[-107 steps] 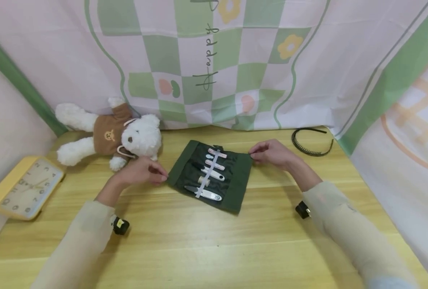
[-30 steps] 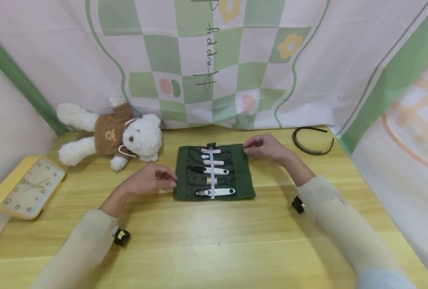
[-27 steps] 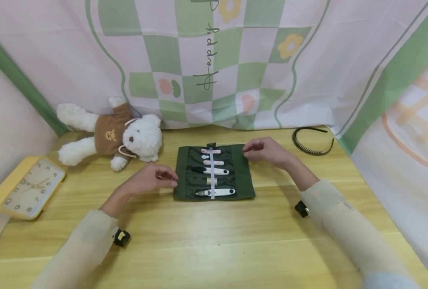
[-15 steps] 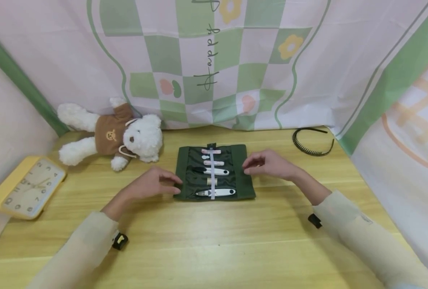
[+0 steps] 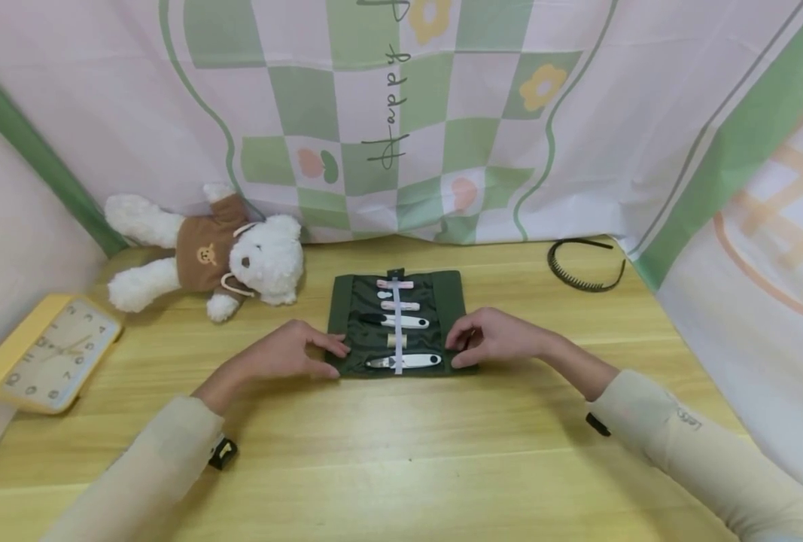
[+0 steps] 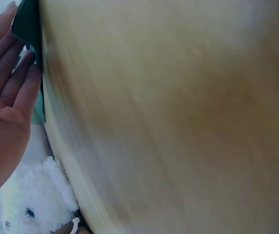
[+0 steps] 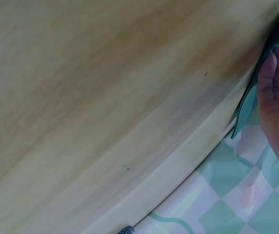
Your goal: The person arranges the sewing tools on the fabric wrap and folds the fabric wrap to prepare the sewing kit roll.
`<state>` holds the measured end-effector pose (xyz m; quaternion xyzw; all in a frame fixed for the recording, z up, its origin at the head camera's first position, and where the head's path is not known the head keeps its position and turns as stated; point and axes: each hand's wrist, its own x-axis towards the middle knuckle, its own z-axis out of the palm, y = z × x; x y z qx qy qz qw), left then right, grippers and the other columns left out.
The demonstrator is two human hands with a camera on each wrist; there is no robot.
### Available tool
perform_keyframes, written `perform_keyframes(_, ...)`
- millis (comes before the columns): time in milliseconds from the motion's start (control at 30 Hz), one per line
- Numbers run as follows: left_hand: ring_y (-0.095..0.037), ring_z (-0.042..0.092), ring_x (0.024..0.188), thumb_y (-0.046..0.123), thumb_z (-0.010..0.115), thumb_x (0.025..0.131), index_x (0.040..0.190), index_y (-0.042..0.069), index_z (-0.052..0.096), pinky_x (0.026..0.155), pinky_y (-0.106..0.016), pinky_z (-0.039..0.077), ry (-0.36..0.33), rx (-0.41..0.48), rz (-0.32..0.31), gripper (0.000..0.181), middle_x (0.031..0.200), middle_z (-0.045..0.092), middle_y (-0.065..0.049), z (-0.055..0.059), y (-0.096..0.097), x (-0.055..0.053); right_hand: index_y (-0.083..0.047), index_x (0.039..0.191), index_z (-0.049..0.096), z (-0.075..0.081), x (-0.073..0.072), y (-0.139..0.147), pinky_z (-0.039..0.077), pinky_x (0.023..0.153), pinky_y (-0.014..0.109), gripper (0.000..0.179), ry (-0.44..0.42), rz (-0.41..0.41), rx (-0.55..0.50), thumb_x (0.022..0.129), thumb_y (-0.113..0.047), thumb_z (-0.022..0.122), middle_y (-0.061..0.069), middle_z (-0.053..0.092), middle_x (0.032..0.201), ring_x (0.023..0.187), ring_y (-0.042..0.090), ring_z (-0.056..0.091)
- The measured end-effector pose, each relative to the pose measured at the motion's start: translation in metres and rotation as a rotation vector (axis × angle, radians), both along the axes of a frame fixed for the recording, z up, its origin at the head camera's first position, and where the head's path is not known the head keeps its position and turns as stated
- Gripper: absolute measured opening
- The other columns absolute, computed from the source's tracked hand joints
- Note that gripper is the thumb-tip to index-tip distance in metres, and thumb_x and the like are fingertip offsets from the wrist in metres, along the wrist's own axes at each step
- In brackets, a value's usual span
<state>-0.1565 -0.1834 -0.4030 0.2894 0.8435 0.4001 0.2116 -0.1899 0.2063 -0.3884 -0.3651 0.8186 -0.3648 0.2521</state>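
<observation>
A dark green fabric roll pouch lies unfolded on the table. A white elastic band runs down its middle over a white-handled cutting tool, a white tool with a black end, a beige cylinder and small pink-and-white pieces. My left hand touches the pouch's near left corner, fingers over its side panel and thumb by the near edge. My right hand rests its fingertips on the near right part. In the left wrist view, the fingers of my left hand look fairly straight beside the green edge.
A white plush toy in a brown top lies at the back left. A yellow clock stands at the left, tilted. At the back right is a black headband. A patterned cloth hangs behind the table.
The pouch was slanted 3.6 seconds ago and now lies square to the table. Both hands have moved towards me along its sides, the right hand farther, from the far right corner.
</observation>
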Motion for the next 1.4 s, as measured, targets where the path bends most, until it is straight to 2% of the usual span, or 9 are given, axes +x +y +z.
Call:
perform_keyframes(200, -0.025, 0.053, 0.134, 0.025, 0.084, 0.085, 0.111, 0.013, 0.080, 0.111, -0.048, 0.039, 0.026, 0.010, -0.052, 0.029, 0.131, 0.067, -0.007, -0.003, 0.000, -0.001, -0.007, 0.106, 0.074, 0.002, 0.001, -0.004, 0.056, 0.077, 0.031, 0.023, 0.026, 0.003, 0.062, 0.088, -0.018, 0.082, -0.001, 0.071, 0.097, 0.088, 0.017, 0.065)
perform_keyframes(400, -0.028, 0.051, 0.136, 0.021, 0.081, 0.089, 0.097, 0.014, 0.082, 0.110, -0.049, 0.041, -0.002, 0.047, -0.057, 0.011, 0.120, 0.073, -0.004, 0.000, 0.000, -0.001, -0.011, 0.106, 0.074, 0.002, 0.002, -0.005, 0.054, 0.079, 0.034, 0.028, 0.066, 0.033, 0.097, 0.085, -0.026, 0.085, -0.003, 0.069, 0.100, 0.090, 0.017, 0.062)
perform_keyframes(567, -0.029, 0.051, 0.136, 0.018, 0.079, 0.090, 0.096, 0.012, 0.082, 0.107, -0.047, 0.044, -0.026, 0.060, -0.044, 0.009, 0.118, 0.073, -0.004, 0.000, 0.000, -0.001, -0.013, 0.104, 0.076, 0.002, 0.003, -0.006, 0.054, 0.077, 0.034, 0.026, 0.153, 0.093, 0.126, 0.085, -0.028, 0.085, -0.004, 0.068, 0.098, 0.087, 0.015, 0.062)
perform_keyframes(800, -0.029, 0.054, 0.133, 0.021, 0.075, 0.095, 0.104, 0.013, 0.081, 0.104, -0.047, 0.047, -0.028, 0.038, -0.008, 0.014, 0.121, 0.072, -0.004, 0.000, 0.000, -0.002, -0.010, 0.100, 0.079, 0.002, 0.004, -0.008, 0.055, 0.075, 0.029, 0.011, 0.256, 0.204, 0.107, 0.092, -0.016, 0.075, -0.006, 0.069, 0.096, 0.085, 0.008, 0.063)
perform_keyframes(1033, -0.029, 0.061, 0.125, 0.013, 0.062, 0.102, 0.101, 0.007, 0.070, 0.100, -0.042, 0.051, -0.019, 0.070, -0.009, 0.010, 0.117, 0.073, -0.005, 0.002, 0.002, -0.002, -0.008, 0.098, 0.078, 0.006, 0.005, -0.006, 0.055, 0.075, 0.030, 0.013, 0.243, 0.197, 0.086, 0.096, -0.008, 0.066, -0.006, 0.069, 0.095, 0.084, 0.006, 0.062)
perform_keyframes(1133, -0.026, 0.065, 0.117, 0.012, 0.060, 0.104, 0.099, 0.006, 0.066, 0.088, -0.037, 0.055, -0.024, 0.072, -0.007, 0.010, 0.112, 0.073, -0.005, 0.003, 0.002, -0.001, -0.008, 0.099, 0.076, 0.008, 0.005, -0.006, 0.056, 0.078, 0.032, 0.014, 0.237, 0.177, 0.099, 0.098, -0.007, 0.063, -0.005, 0.069, 0.097, 0.086, 0.007, 0.062)
perform_keyframes(1233, -0.020, 0.067, 0.091, 0.013, 0.059, 0.104, 0.099, 0.005, 0.065, 0.070, -0.031, 0.052, -0.038, 0.066, 0.007, 0.011, 0.105, 0.073, -0.006, 0.005, 0.001, -0.001, -0.007, 0.101, 0.074, 0.010, 0.006, -0.005, 0.055, 0.078, 0.031, 0.014, 0.219, 0.147, 0.120, 0.100, -0.008, 0.060, -0.003, 0.070, 0.097, 0.085, 0.007, 0.062)
perform_keyframes(1333, -0.014, 0.053, 0.067, 0.014, 0.058, 0.105, 0.099, 0.004, 0.064, 0.058, -0.028, 0.043, -0.040, 0.066, 0.021, 0.013, 0.092, 0.069, -0.006, 0.006, 0.000, -0.001, -0.006, 0.101, 0.072, 0.012, 0.006, -0.005, 0.054, 0.072, 0.029, 0.015, 0.189, 0.117, 0.131, 0.101, -0.009, 0.057, -0.003, 0.069, 0.090, 0.077, 0.006, 0.059)
perform_keyframes(1400, -0.012, 0.045, 0.061, 0.014, 0.058, 0.105, 0.099, 0.004, 0.064, 0.056, -0.027, 0.040, -0.035, 0.072, 0.024, 0.013, 0.081, 0.063, -0.007, 0.007, -0.001, -0.002, -0.005, 0.099, 0.069, 0.013, 0.006, -0.006, 0.051, 0.067, 0.027, 0.015, 0.172, 0.106, 0.128, 0.103, -0.009, 0.055, -0.004, 0.064, 0.083, 0.070, 0.005, 0.054)
